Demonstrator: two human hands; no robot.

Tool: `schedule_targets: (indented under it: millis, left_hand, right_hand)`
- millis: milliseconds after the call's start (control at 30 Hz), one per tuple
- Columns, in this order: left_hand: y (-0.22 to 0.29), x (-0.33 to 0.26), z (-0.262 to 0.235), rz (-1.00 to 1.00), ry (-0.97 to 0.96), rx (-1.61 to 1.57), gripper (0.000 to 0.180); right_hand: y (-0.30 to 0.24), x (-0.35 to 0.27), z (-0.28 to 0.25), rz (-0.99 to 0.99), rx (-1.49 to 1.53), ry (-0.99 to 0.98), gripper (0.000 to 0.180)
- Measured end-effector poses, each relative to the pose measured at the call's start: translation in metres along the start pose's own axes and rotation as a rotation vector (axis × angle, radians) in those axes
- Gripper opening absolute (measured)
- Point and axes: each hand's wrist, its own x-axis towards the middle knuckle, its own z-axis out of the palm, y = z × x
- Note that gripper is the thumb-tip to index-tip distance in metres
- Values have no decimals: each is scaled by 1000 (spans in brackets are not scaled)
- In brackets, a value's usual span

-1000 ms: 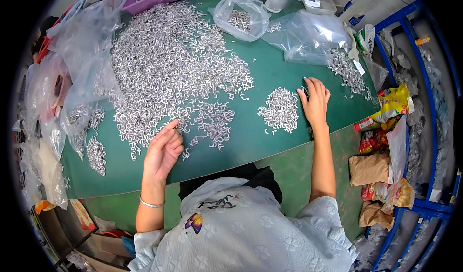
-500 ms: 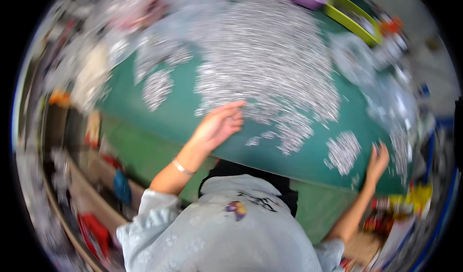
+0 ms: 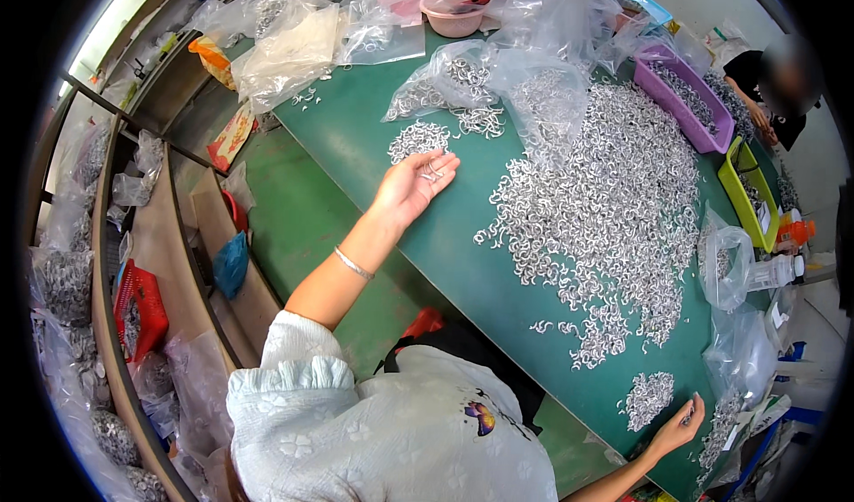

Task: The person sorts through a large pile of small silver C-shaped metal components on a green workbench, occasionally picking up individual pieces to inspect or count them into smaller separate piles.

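Note:
Small curved silver metal pieces lie in a wide heap (image 3: 605,208) on a green table (image 3: 471,271). My left hand (image 3: 416,186) is palm up at the near edge of a smaller pile (image 3: 420,140), its fingers partly curled around a few of these pieces. Over at the right, my right hand (image 3: 680,426) has its fingers bent together beside another small pile (image 3: 648,400). Something small and greyish shows at its fingertips, too small to make out. A clear plastic bag (image 3: 543,93) rests against the heap's far left side.
A purple basket (image 3: 685,101) and a yellow-green basket (image 3: 745,195) stand behind the heap at right. Clear bags (image 3: 738,342) and a bottle (image 3: 776,272) line the right edge. A pink bowl (image 3: 454,17) sits far back. Another person (image 3: 756,101) is beyond the table. Shelves (image 3: 169,262) stand left.
The view has swung to the left. My left hand has gone from the heap's near edge to the small pile on the left and now faces palm up. My right hand stays near the right-hand pile.

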Motion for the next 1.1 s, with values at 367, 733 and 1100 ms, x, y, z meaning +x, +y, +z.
schedule_targets:
  millis: [367,733,1100]
  left_hand:
    - [-23,61,78,298,-34,214,71]
    - [-139,-95,55,772,-1141,1702,46]
    - [-144,-84,36,909,-997,1765,33]
  right_hand:
    - [-35,-10,-8,-39,-43,-40,20]
    - [-203,-64,54,-102,58,-571,67]
    - [-228,-48,86,-190,429,-444,41]
